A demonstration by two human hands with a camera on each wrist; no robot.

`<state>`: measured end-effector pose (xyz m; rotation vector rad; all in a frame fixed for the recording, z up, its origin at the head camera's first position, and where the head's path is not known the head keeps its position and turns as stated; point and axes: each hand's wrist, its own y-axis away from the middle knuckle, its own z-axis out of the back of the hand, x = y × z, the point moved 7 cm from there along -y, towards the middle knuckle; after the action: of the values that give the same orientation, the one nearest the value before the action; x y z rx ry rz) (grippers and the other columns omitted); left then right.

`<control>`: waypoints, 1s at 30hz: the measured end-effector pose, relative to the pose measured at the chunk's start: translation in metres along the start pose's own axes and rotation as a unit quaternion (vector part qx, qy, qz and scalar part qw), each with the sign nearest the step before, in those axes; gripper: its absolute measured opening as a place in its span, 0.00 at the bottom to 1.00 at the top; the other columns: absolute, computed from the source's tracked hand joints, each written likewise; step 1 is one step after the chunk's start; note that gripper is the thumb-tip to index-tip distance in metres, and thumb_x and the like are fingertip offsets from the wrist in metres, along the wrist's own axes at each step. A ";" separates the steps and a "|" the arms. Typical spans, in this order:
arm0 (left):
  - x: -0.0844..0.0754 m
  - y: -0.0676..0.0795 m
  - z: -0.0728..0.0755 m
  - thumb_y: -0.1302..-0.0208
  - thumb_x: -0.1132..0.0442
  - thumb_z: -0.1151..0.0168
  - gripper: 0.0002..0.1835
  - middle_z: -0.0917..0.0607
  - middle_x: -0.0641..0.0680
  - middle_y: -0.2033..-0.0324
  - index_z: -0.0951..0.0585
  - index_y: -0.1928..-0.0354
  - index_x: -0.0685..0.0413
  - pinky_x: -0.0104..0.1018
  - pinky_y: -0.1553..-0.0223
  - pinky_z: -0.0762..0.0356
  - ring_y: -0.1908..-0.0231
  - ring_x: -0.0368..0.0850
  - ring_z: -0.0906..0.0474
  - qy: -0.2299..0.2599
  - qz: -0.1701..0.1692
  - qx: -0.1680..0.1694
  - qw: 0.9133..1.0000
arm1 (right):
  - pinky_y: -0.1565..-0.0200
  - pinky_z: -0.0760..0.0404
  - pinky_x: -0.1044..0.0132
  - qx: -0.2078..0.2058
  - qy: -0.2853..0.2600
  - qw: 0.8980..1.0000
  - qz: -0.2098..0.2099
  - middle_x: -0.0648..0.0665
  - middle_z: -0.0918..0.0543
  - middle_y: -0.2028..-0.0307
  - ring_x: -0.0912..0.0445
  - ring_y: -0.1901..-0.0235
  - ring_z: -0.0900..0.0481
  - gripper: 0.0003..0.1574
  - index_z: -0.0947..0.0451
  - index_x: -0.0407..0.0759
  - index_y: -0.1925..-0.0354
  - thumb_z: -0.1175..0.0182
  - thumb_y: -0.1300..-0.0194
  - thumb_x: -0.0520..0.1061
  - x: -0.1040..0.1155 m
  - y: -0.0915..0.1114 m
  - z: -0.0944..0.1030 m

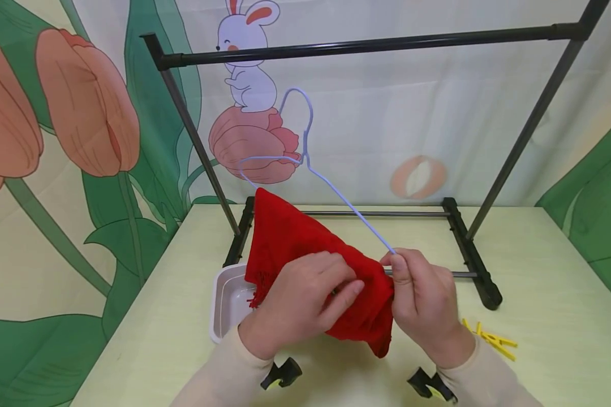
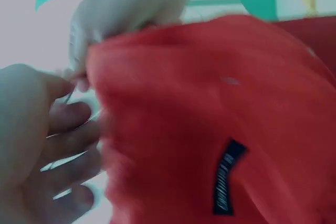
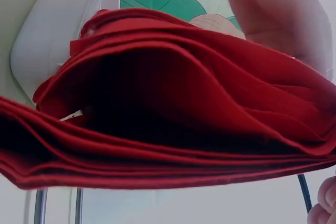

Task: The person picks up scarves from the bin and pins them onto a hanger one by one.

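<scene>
A red fringed scarf (image 1: 295, 226) hangs in folds over the lower part of a blue wire hanger (image 1: 356, 212), whose hook points up. With thumb and fingers, my right hand (image 1: 427, 299) pinches the hanger's right corner, at the scarf's edge. In front of the scarf is my left hand (image 1: 305, 294), its fingers loosely bent and thumb apart; no grip on the cloth shows. A dark label (image 2: 228, 177) is visible on the scarf in the left wrist view. From the right wrist view, the scarf's folded layers (image 3: 157, 129) gape apart.
Behind the hanger stands a black rack (image 1: 371, 45) with a high crossbar and feet on the table. A white tray (image 1: 216, 299) sits partly behind the scarf. Yellow clothespins (image 1: 496, 342) lie near the right wrist. A printed curtain (image 1: 356, 107) closes the back.
</scene>
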<state>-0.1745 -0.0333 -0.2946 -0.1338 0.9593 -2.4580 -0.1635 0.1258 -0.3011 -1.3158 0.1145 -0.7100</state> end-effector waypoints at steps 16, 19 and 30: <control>0.002 0.000 -0.008 0.31 0.57 0.27 0.17 0.13 0.51 0.47 0.10 0.42 0.41 0.39 0.38 0.19 0.43 0.47 0.19 -0.058 -0.081 -0.018 0.995 | 0.79 0.24 0.73 -0.019 -0.002 0.999 0.027 0.48 0.25 0.84 0.61 0.86 0.35 0.28 0.19 0.32 0.63 0.50 0.13 0.53 -0.004 -0.003 0.010; 0.008 0.002 -0.001 0.33 0.59 0.27 0.13 0.13 0.51 0.48 0.09 0.47 0.43 0.39 0.42 0.19 0.44 0.47 0.19 -0.042 -0.071 -0.024 0.996 | 0.78 0.23 0.73 -0.023 -0.005 0.999 0.036 0.47 0.24 0.84 0.60 0.87 0.33 0.29 0.19 0.31 0.63 0.50 0.13 0.53 -0.005 -0.005 0.011; 0.153 0.056 0.026 0.21 0.59 0.43 0.19 0.21 0.60 0.39 0.24 0.35 0.60 0.55 0.39 0.19 0.40 0.57 0.24 0.113 0.417 -0.140 0.891 | 0.83 0.36 0.74 -0.040 -0.021 0.998 0.042 0.49 0.31 0.87 0.61 0.87 0.38 0.30 0.20 0.31 0.65 0.49 0.13 0.52 -0.011 -0.006 0.012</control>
<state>-0.2784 -0.1581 -0.3251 0.4031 1.1562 -1.5542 -0.1694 0.1415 -0.2961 -1.3933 0.1656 -0.6109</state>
